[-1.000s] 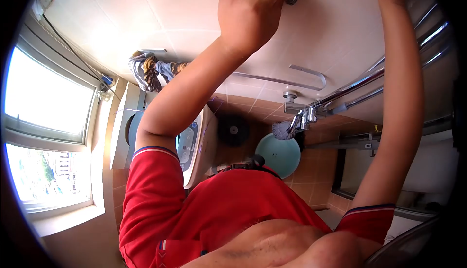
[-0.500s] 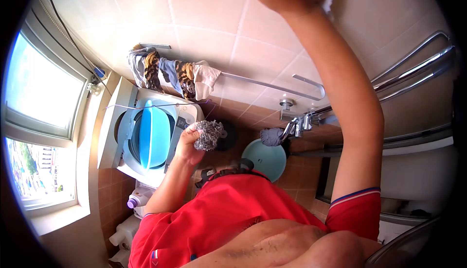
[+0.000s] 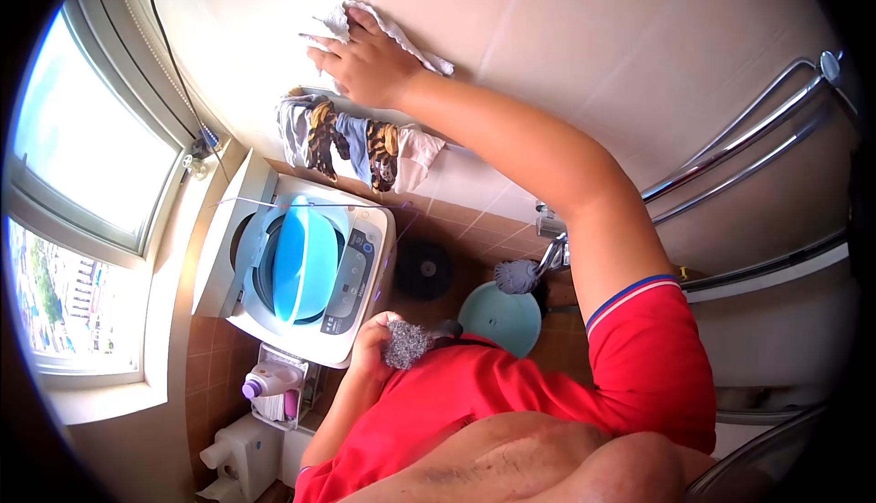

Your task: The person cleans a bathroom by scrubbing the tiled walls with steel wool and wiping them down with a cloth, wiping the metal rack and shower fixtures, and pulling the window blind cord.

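One scourer (image 3: 406, 346) gripped in left fingers (image 3: 381, 321), white cloth (image 3: 336, 21) under spread right fingers (image 3: 363, 21), washer (image 3: 315, 343) (label (image 3: 362, 290) illegible)

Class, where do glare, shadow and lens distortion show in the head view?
Head view: the upper window nearly blown out; glare washing over the wall beside the cloth; dimness around the basin; black vignetting at the borders, fisheye-like bowing along the window frame.

The brown tiled floor (image 3: 560, 342) supports a light green basin (image 3: 501, 321), a round black object (image 3: 424, 269) with a pale centre, and a white washing machine (image 3: 358, 268). The round object is positioned between the washing machine and the basin, near both.
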### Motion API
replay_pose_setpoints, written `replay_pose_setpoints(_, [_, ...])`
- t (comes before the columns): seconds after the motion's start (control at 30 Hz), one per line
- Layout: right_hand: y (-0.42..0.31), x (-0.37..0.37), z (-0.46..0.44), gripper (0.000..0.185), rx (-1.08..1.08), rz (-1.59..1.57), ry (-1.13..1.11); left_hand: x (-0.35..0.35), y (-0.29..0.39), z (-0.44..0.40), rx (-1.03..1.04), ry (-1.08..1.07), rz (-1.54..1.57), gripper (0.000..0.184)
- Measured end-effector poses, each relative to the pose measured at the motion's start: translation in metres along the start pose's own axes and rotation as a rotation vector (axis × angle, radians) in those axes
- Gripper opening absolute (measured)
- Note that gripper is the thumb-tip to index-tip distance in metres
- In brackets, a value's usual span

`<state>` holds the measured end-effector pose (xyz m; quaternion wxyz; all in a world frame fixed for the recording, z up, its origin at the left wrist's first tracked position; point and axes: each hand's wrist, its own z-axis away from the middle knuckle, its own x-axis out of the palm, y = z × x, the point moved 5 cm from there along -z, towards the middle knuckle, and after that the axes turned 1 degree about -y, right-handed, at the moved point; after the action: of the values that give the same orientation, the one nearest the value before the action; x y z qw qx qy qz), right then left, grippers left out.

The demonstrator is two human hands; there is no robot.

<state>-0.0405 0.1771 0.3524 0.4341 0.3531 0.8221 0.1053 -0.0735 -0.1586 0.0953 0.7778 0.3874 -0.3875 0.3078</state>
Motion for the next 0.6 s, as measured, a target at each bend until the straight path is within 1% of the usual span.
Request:
replay_pose_setpoints(0.07, [0.005,-0.020,0.005,0.044,-0.003,-0.039,0.033,-0.003,-0.001,0.002,0.000,0.043,-0.018,0.023])
replay_pose_setpoints(0.1, [0.011,-0.031,0.016,0.045,0.027,0.021,-0.040,-0.002,-0.001,0.002,-0.002,0.050,-0.032,0.023])
replay_pose_setpoints(0.13, [0.019,-0.051,0.028,0.045,0.059,0.047,-0.030,0.000,-0.001,0.003,-0.005,0.058,-0.045,0.024])
replay_pose_setpoints(0.2, [0.043,-0.094,0.051,0.047,0.106,0.103,-0.001,0.008,0.001,-0.005,-0.025,0.011,-0.049,0.024])
replay_pose_setpoints(0.27, [0.071,-0.153,0.075,0.050,0.217,0.222,0.093,0.016,0.002,-0.014,-0.054,-0.029,-0.083,0.023])
replay_pose_setpoints(0.33, [0.106,-0.205,0.097,0.053,0.241,0.457,0.192,0.023,0.001,-0.027,-0.095,-0.053,-0.125,0.023])
replay_pose_setpoints(0.4, [0.135,-0.269,0.103,0.055,0.320,0.565,0.338,0.026,0.000,-0.035,-0.138,-0.057,-0.167,0.022])
replay_pose_setpoints(0.43, [0.162,-0.292,0.105,0.059,0.411,0.625,0.273,0.027,-0.002,-0.040,-0.159,-0.067,-0.171,0.021])
replay_pose_setpoints(0.47, [0.170,-0.320,0.102,0.061,0.500,0.810,0.317,0.028,-0.001,-0.043,-0.166,-0.057,-0.191,0.021])
replay_pose_setpoints(0.5, [0.192,-0.348,0.101,0.064,0.476,0.831,0.479,0.029,-0.001,-0.047,-0.171,-0.050,-0.208,0.021])
replay_pose_setpoints(0.53, [0.215,-0.369,0.103,0.061,0.397,0.893,0.639,0.030,-0.002,-0.050,-0.174,-0.041,-0.220,0.020])
replay_pose_setpoints(0.6, [0.267,-0.409,0.102,0.060,0.572,0.897,0.843,0.027,-0.002,-0.056,-0.178,-0.032,-0.224,0.020])
